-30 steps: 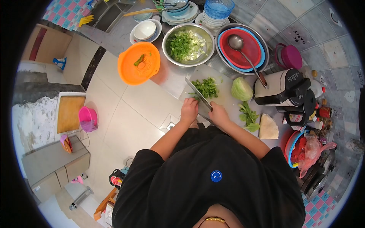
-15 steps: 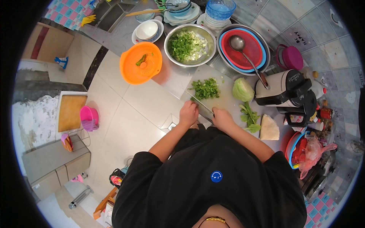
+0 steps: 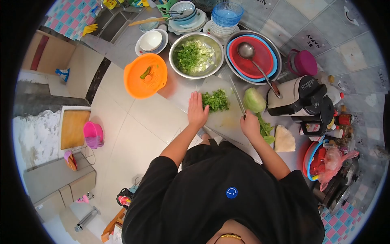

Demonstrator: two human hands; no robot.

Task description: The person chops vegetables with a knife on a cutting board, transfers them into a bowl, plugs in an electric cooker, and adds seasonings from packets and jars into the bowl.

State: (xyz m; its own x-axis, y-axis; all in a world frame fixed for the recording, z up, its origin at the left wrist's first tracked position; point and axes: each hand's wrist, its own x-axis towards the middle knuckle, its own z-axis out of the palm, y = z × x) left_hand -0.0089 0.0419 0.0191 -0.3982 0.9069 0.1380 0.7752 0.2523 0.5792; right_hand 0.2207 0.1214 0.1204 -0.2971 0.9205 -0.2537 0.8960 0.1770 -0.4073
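Note:
My left hand (image 3: 198, 109) lies with its fingers stretched out at the left edge of the chopped greens (image 3: 216, 100), its thumb against the pile. The greens rest on a pale cutting board (image 3: 227, 120). Wrapped round the handle of a knife (image 3: 237, 96) is my right hand (image 3: 250, 125); the blade points away from me, to the right of the greens. Just beyond that hand sits a piece of cabbage (image 3: 254, 100). Leafy green stalks (image 3: 265, 127) lie beside it, partly hidden by the hand, near a pale wedge-shaped piece (image 3: 284, 139).
Behind the board stand a steel bowl (image 3: 174, 61) of chopped greens and an orange colander (image 3: 132, 83) with a green pepper (image 3: 145, 73). A ladle (image 3: 246, 51) lies across a red basin (image 3: 264, 46). To the right is a kitchen appliance (image 3: 284, 99).
My left hand has moved forward and opened flat beside the greens. The knife has swung from lying across the board's near edge to pointing away, carried right by my right hand.

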